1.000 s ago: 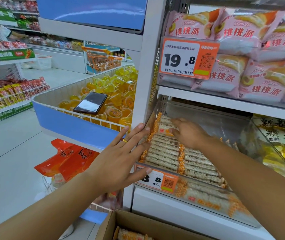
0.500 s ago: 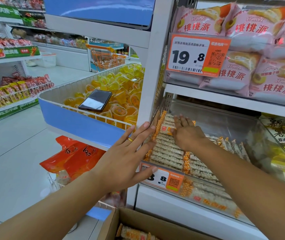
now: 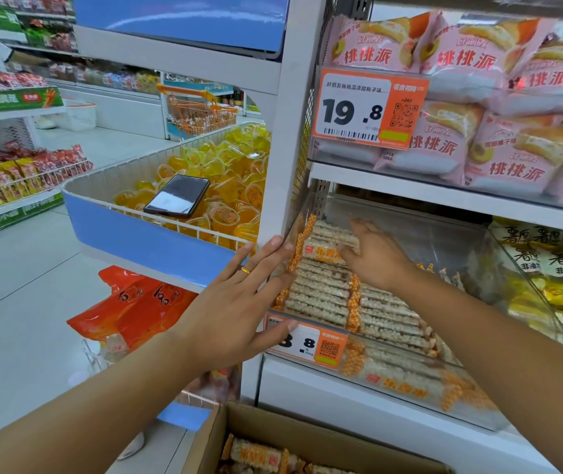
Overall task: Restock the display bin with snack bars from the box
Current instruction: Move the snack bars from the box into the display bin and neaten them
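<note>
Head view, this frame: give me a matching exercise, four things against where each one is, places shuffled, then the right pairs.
Things:
1. phone
2. left hand
3. right hand
4. cardboard box

Places:
A. flat against the clear left wall of the display bin, thumb on its price tag
B. bottom edge of the view, snack bars inside
C. lying on the yellow jelly cups
D. inside the display bin, on the stacked snack bars

Pairs: 1-C, 2-A, 3-D, 4-B

R hand (image 3: 374,256) has slid toward the back-left of the display bin (image 3: 420,388), fingers (image 3: 358,224) now flat atop the rear snack bars (image 3: 328,295), w/ thumb by the label.
</note>
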